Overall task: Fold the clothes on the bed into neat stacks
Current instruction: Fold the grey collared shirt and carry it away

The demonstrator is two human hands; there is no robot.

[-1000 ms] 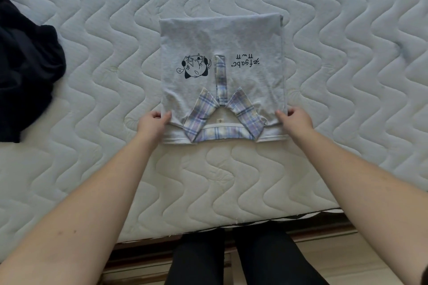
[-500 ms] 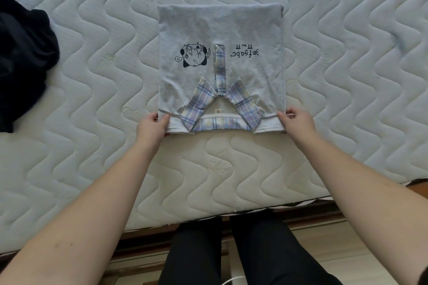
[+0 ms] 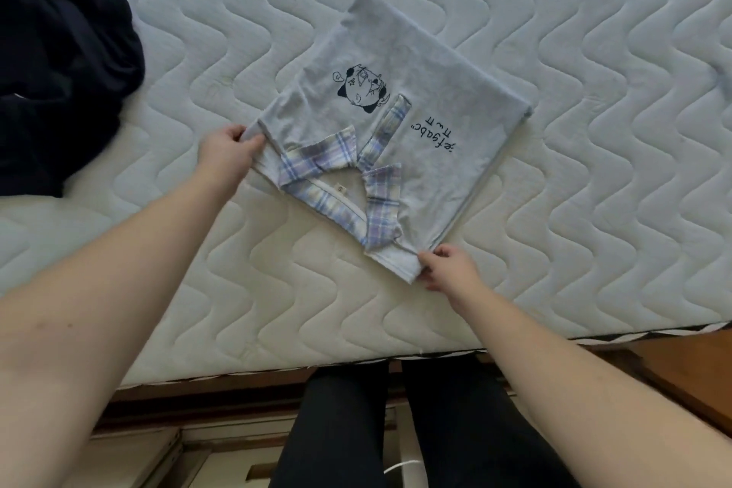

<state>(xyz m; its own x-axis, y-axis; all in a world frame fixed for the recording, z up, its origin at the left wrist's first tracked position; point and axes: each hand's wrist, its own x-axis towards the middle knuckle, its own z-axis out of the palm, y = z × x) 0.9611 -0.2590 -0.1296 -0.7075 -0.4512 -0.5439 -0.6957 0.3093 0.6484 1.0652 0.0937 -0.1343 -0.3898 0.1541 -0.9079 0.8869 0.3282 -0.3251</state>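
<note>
My left hand (image 3: 227,152) and right hand (image 3: 447,267) each pinch 1 near corner of the folded grey plaid-collared shirt (image 3: 400,119), angled on the white quilted mattress (image 3: 594,210).

left hand (image 3: 227,154): fingers pinching | right hand (image 3: 449,267): fingers pinching

i see the folded shirt (image 3: 400,123) lying flat on the bed (image 3: 594,210), turned at an angle to the near edge. my left hand (image 3: 227,154) holds its near left corner, my right hand (image 3: 447,267) its near right corner. a heap of clothes (image 3: 59,63) sits on the bed far to the left, apart from the shirt.
</note>
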